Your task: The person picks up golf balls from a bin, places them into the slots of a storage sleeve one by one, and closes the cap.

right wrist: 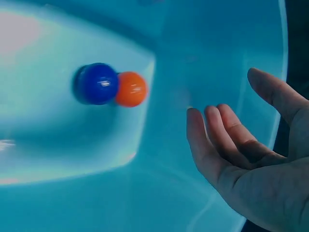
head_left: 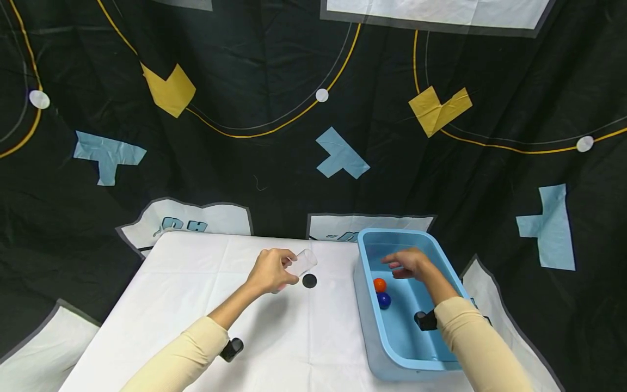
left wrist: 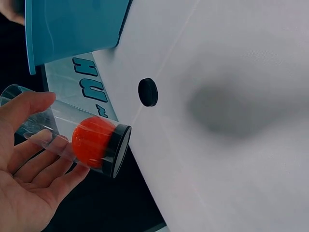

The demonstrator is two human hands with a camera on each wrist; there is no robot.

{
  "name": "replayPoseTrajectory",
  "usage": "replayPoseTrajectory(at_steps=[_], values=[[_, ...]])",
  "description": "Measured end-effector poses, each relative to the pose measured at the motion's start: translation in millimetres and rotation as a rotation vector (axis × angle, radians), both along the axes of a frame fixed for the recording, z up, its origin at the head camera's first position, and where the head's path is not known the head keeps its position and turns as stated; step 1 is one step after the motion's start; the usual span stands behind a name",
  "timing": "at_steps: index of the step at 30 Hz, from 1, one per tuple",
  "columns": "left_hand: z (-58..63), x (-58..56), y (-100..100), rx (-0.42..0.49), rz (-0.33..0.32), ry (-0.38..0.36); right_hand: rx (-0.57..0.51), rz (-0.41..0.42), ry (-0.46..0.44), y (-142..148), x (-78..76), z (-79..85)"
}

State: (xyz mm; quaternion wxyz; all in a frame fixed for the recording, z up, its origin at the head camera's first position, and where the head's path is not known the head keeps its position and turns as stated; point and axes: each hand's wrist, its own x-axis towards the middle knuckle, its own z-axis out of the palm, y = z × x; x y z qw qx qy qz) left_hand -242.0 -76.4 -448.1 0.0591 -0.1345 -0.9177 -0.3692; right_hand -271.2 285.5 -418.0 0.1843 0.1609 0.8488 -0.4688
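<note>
My left hand (head_left: 272, 272) grips a clear plastic tube (head_left: 305, 262) over the white table, tilted with its open end up and away. In the left wrist view an orange ball (left wrist: 91, 141) lies inside the tube against the black cap (left wrist: 117, 151) on its lower end. A loose black cap (head_left: 309, 281) lies on the table beside the tube. Over the blue bin (head_left: 368, 321) hovers my right hand (head_left: 409, 264), fingers spread and holding nothing. On the bin's floor a blue ball (right wrist: 98, 83) and an orange ball (right wrist: 132, 89) touch each other, apart from that hand.
The white table (head_left: 196, 294) reaches back to a black cloth backdrop (head_left: 274, 179) with blue and yellow tape pieces. The bin's raised walls stand around the right hand, at the table's right side.
</note>
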Motion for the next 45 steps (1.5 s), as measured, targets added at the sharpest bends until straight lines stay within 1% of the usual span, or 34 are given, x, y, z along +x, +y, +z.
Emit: replayPoseTrajectory(at_steps=[3, 12, 19, 23, 30, 40, 45], values=[[-0.5, 0.8, -1.0, 0.003, -0.004, -0.006, -0.008, -0.038, -0.036, 4.4, -1.1, -12.4], [-0.4, 1.0, -2.9, 0.003, 0.003, -0.003, -0.043, -0.088, -0.146, 13.1, -2.0, -48.5], [-0.3, 1.7, -4.2, -0.006, 0.003, 0.005, -0.039, -0.114, -0.213, 15.3, -1.2, -66.8], [-0.2, 2.2, -4.9, -0.001, -0.005, 0.013, -0.035, -0.131, -0.244, 14.9, 0.4, -73.5], [-0.9, 2.3, -6.7, -0.002, -0.001, 0.018, -0.033, -0.098, -0.250, 12.1, 1.9, -76.7], [-3.0, 2.8, -8.3, 0.003, -0.004, 0.010, -0.033, -0.081, -0.308, 8.2, 3.0, -84.6], [-4.0, 1.9, -7.9, 0.009, -0.026, -0.002, -0.041, -0.090, -0.320, 8.4, 2.7, -89.0]])
